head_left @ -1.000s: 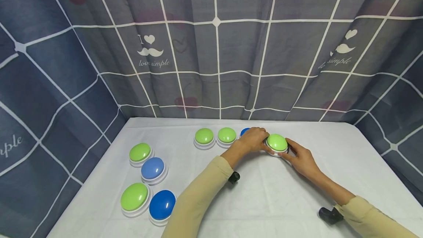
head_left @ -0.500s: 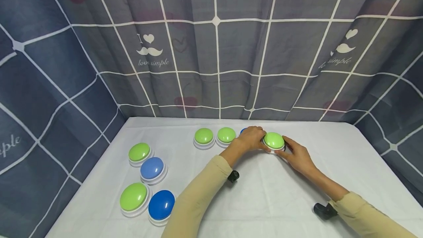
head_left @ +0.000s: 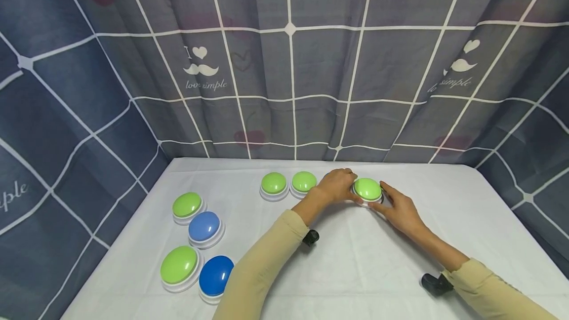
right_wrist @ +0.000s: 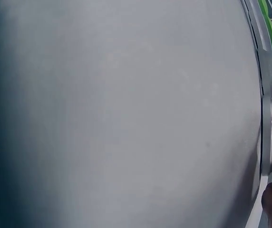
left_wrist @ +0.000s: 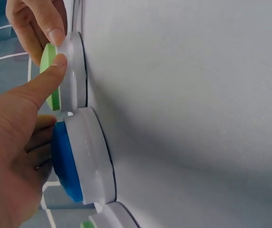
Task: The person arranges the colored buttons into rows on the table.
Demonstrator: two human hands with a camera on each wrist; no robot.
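In the head view, the left hand and right hand hold a green button between them on the counter. It looks light, stiff, its dome perhaps slippery.

In the left wrist view, both thumbs touch near its base, probably the surest hold; a blue button sits just beside.

In the right wrist view, the frame cuts off the grip.

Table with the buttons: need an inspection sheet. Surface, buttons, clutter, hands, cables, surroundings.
Surface: white table, faint creases.
Buttons, back row: left green button, second green button, hidden blue button (mostly covered in the head view), right green button.
Buttons, left group: rear green button, rear blue button, front green button, front blue button.
Clutter: nothing seen.
Hands: left hand and right hand both grip the right green button.
Cables: nothing seen.
Surroundings: gridded curtain.
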